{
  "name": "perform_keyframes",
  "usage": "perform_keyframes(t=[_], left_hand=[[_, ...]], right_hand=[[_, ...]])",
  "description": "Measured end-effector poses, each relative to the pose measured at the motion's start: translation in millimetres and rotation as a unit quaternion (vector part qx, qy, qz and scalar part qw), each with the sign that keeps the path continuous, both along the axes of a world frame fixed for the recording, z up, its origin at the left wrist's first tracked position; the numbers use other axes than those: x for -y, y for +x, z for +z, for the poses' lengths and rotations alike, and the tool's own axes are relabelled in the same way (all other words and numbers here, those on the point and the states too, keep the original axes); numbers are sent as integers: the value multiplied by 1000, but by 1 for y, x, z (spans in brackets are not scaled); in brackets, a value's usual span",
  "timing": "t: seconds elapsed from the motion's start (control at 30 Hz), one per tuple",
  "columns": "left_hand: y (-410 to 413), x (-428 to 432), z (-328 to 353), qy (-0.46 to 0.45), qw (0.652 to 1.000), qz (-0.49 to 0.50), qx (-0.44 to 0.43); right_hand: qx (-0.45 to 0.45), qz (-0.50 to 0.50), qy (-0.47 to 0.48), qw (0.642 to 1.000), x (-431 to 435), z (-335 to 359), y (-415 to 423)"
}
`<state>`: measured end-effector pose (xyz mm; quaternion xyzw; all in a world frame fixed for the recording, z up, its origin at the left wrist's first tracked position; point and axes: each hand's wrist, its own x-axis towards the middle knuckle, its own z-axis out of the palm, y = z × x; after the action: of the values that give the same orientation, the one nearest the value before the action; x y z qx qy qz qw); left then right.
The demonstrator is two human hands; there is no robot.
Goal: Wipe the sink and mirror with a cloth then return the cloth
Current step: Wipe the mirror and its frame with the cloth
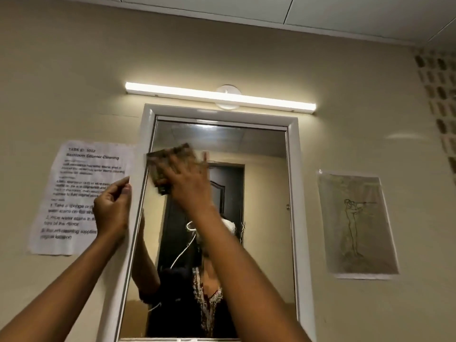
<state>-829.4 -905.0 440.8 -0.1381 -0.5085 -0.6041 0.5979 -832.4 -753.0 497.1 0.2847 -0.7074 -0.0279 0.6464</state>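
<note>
A tall mirror [264,218] in a white frame hangs on the beige wall. My right hand [185,178] presses a brownish cloth [164,161] flat against the upper left of the glass, fingers spread over it. My left hand [112,211] rests against the mirror's left frame edge with curled fingers, pinching the edge of a printed paper sheet [79,193] taped to the wall. The sink is out of view. The glass reflects a person and a dark door.
A lit strip lamp [219,96] runs above the mirror. A sketch in a plastic sleeve [355,223] is taped to the wall on the right. A patterned vent block [439,95] fills the upper right corner.
</note>
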Motion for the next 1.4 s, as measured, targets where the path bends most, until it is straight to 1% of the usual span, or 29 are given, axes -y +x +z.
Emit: perform_keyframes(t=[0.07,0.1,0.17,0.2,0.27,0.33,0.4,0.43,0.47,0.53,0.57,0.63,0.7,0.77,0.8,0.87,0.93,0.97,1.03,1.07,1.1,1.13,1.17,1.23,1.27,1.3,1.33,1.37,1.4], left_hand=[[7,-3,-13,-33,999,7,-2],[9,-3,-18,-43,999,11,2],[10,-5,-25,-57,998,26,11],[9,-6,-28,-59,998,31,10],[6,-8,-30,-49,998,31,-1],[2,-5,-30,-38,999,14,-11],[-3,-1,-31,-24,999,-37,-8],[-4,1,-33,-20,998,-61,-7],[-5,4,-35,-18,997,-81,-7],[-4,7,-39,-12,994,-110,-4],[-4,8,-43,-4,993,-119,0],[-2,9,-55,16,992,-125,12],[0,9,-75,30,992,-115,40],[4,9,-96,17,993,-94,64],[6,9,-103,2,994,-86,71],[11,11,-109,-18,993,-73,87],[16,11,-109,-23,992,-73,96],[17,10,-108,-22,992,-75,96],[19,5,-107,-12,992,-77,96],[20,3,-107,-5,993,-75,96],[20,1,-106,1,993,-72,96],[21,0,-105,8,993,-72,97],[22,-1,-105,14,992,-73,100],[25,-2,-103,19,991,-79,106],[27,-2,-102,17,990,-85,108],[28,-2,-102,12,990,-89,111],[29,-2,-101,3,989,-89,116],[31,-1,-102,-8,989,-82,122],[33,1,-103,-19,989,-71,129]], right_hand=[[1,-13,-120,993,-51,-1,-3],[10,-28,-199,980,-82,-4,-4],[22,-39,-351,935,-142,-19,-6],[26,-37,-399,916,-163,-30,-6],[27,-35,-431,901,-172,-56,-6],[28,-26,-440,897,-145,-72,-5],[46,-3,-448,893,-104,-75,-1],[56,12,-425,903,-80,-75,1],[59,26,-374,925,-55,-74,3],[69,54,-214,973,-5,-80,9],[74,62,-123,988,15,-85,11],[76,60,-2,995,37,-91,14],[61,34,44,997,29,-84,11],[24,11,37,999,1,-77,5],[21,17,-4,1000,-18,-73,2],[39,17,-166,985,-66,-70,-2],[53,-7,-356,933,-116,-82,-3],[52,-19,-426,903,-132,-91,-1],[65,-16,-502,862,-136,-111,2],[77,-5,-515,854,-124,-118,3],[91,5,-507,857,-106,-124,6],[105,7,-470,876,-84,-130,8],[115,7,-400,909,-61,-138,12],[130,21,-190,973,-22,-159,16],[136,28,-74,988,-10,-169,17],[140,24,17,990,-3,-177,18],[138,11,70,988,-3,-183,19],[128,-2,79,989,-8,-184,20],[118,-5,54,992,-18,-185,20]])
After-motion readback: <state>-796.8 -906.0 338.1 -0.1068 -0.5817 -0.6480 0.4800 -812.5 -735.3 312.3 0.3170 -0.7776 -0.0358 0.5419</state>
